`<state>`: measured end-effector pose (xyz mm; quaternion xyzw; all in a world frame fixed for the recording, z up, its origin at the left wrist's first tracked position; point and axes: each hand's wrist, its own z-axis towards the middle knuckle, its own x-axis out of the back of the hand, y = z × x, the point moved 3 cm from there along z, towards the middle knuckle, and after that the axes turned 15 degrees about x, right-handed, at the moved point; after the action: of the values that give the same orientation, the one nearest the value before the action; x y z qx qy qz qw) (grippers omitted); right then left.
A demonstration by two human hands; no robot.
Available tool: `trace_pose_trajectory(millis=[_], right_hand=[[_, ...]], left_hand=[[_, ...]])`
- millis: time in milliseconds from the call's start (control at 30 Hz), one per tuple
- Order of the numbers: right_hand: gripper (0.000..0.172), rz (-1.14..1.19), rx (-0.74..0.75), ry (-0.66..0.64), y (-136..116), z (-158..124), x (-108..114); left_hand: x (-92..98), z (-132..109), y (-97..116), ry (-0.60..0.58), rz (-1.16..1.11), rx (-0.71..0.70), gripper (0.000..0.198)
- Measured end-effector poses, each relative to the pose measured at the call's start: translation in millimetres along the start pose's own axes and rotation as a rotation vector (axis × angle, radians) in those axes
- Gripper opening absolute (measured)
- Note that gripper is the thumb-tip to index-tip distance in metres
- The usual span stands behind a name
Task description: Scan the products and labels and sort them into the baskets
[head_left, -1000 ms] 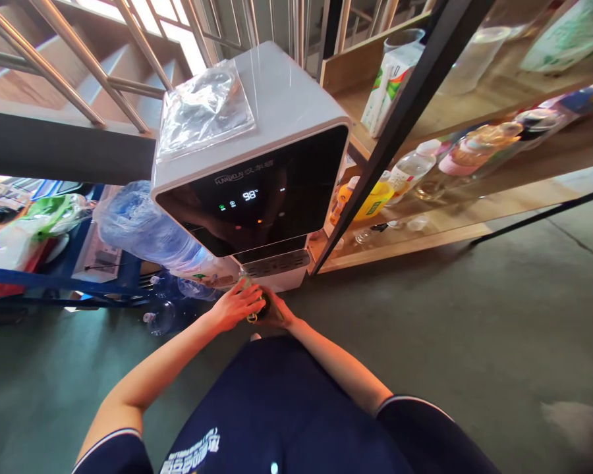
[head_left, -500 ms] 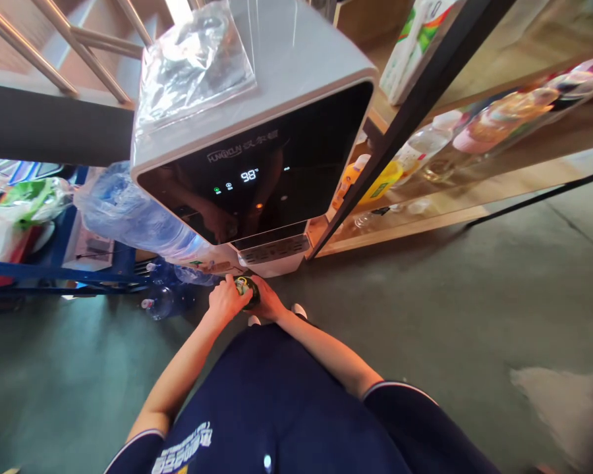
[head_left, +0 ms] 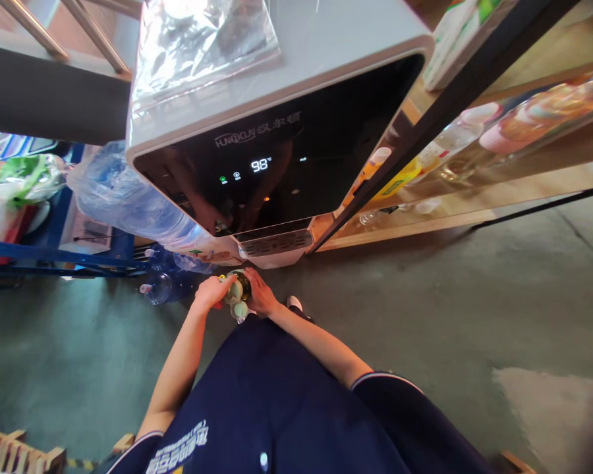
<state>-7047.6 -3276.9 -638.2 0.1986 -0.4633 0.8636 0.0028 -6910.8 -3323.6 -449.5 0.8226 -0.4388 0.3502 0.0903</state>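
Low in front of my body, a dark green drinking bottle [head_left: 246, 282] is between my two hands. Its pale green flip lid [head_left: 240, 309] is swung back and hangs toward me. My right hand [head_left: 260, 293] wraps the bottle's right side. On the left, my left hand [head_left: 211, 291] has its fingers closed on the top of the bottle by the lid, with a bit of yellow at the fingertips. Just beyond my hands stands a water dispenser [head_left: 316, 155] with a black front panel reading 98, and its drip tray [head_left: 277, 245] is at the bottom.
A clear plastic bag [head_left: 202, 52] lies on the dispenser. To the right is a wooden shelf [head_left: 534, 168] with a black post and several drink bottles. Large wrapped water bottles [head_left: 123, 191] stand at left, near a blue rack [head_left: 54, 253]. A wooden pallet [head_left: 14, 447] is at lower left.
The bottle's lid has come open and now hangs back toward me. My left hand has shifted left, off the top. The dispenser appears larger and closer in view.
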Motion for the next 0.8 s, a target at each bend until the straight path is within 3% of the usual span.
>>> trace_pose_trajectory(millis=[67,133,167,233,300,367,467,600,800], right_hand=[[0.1,0.005,0.008,0.009,-1,2,2],[0.099,0.021,0.027,0.009,-3,4,5],[0.1,0.033,0.039,0.007,-4,5,7],[0.101,0.06,0.064,-0.002,-7,7,11],[0.101,0.09,0.092,-0.018,-10,10,15],[0.103,0.117,0.115,-0.037,-13,12,17],[0.108,0.134,0.12,-0.043,-17,14,16],[0.108,0.115,0.08,-0.021,-19,12,9],[0.113,0.076,0.027,0.0,-25,11,7]], left_hand=[[-0.2,-2,-6,-0.041,-0.033,0.032,0.083],[5.2,-8,-14,0.077,-0.003,-0.006,0.085],[9.3,-14,-17,0.177,0.033,-0.107,0.08],[14.8,-28,-20,0.339,0.161,-0.462,0.076],[13.7,-42,-22,0.368,0.335,-0.823,0.096],[10.1,-49,-23,0.336,0.509,-0.979,0.107],[7.2,-51,-18,0.327,0.615,-0.93,0.089],[5.6,-53,-11,0.405,0.469,-0.739,0.051],[-5.6,-61,-7,0.525,0.262,-0.441,0.041]])
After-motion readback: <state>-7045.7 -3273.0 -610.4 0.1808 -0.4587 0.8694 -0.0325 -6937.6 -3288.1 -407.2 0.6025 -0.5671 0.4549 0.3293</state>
